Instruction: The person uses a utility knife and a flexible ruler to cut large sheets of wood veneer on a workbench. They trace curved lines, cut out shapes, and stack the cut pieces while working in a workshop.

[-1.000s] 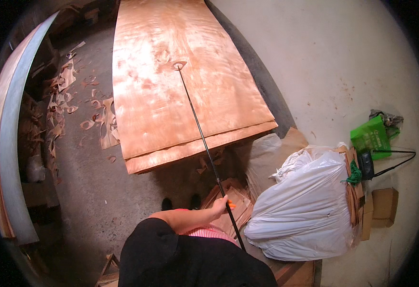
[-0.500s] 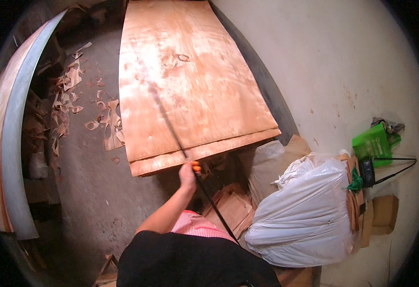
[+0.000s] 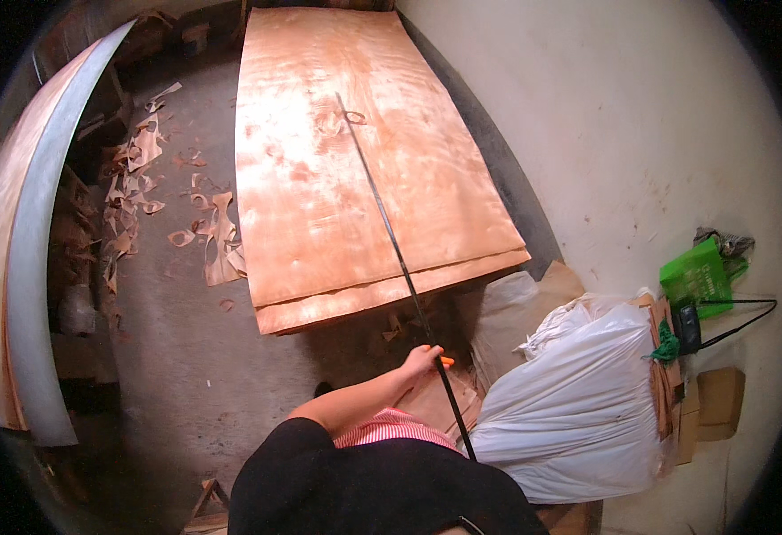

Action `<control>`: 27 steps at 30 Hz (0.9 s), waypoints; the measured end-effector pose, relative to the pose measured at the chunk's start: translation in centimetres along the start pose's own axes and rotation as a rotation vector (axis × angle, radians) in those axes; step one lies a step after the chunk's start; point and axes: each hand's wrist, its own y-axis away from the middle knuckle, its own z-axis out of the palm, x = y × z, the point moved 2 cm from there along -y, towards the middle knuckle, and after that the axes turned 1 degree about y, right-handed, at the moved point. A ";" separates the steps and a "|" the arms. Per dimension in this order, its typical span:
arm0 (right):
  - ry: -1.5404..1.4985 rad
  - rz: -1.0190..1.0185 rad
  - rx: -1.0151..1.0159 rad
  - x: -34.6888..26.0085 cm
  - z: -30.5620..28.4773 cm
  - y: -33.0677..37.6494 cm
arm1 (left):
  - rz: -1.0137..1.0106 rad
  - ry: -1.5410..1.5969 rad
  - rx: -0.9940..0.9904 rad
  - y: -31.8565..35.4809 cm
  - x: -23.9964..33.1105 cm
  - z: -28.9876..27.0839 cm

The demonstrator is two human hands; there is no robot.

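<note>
My left hand is closed around a long thin dark rod, in front of the near edge of a stack of wood veneer sheets. Something orange shows at its fingers. The rod slants away over the stack, and its far tip is close to a ring-shaped knot mark. Whether the tip touches the top sheet, I cannot tell. Behind the hand, the rod runs back beside my black shirt. My right hand is out of sight.
Veneer scraps litter the floor left of the stack. Bent sheets stand at the far left. A white plastic-covered bundle sits at the right, near a green bag and a cardboard box by the wall.
My left hand has moved right and nearer to my body with the rod. The rod's far end has swung to the right across the veneer. The view has shifted slightly.
</note>
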 end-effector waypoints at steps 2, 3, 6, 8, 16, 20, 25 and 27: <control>0.006 0.003 0.000 -0.9 -0.7 -0.2 | -0.016 -0.004 0.021 -1.3 -1.0 0.6; 0.009 0.004 -0.001 -1.1 -0.9 -0.1 | -0.019 -0.032 0.039 -1.9 -1.6 0.5; 0.015 0.003 -0.014 -1.5 -1.4 -0.1 | -0.025 -0.025 0.116 -3.1 -3.3 -0.1; 0.025 0.007 -0.022 -1.6 -1.7 0.0 | -0.019 -0.043 0.162 -3.5 -4.0 -0.7; 0.051 -0.009 -0.047 -1.7 -2.5 0.2 | 0.252 0.048 0.264 -3.7 1.4 -2.2; 0.056 -0.010 -0.050 -1.9 -2.7 0.1 | 0.688 0.191 0.618 -1.1 10.6 -9.7; 0.068 -0.049 -0.055 -1.9 -3.5 -0.9 | 0.786 0.363 0.897 6.4 11.6 -15.3; 0.087 -0.063 -0.060 -2.2 -4.2 -1.3 | 0.716 0.369 0.740 7.7 10.0 -15.0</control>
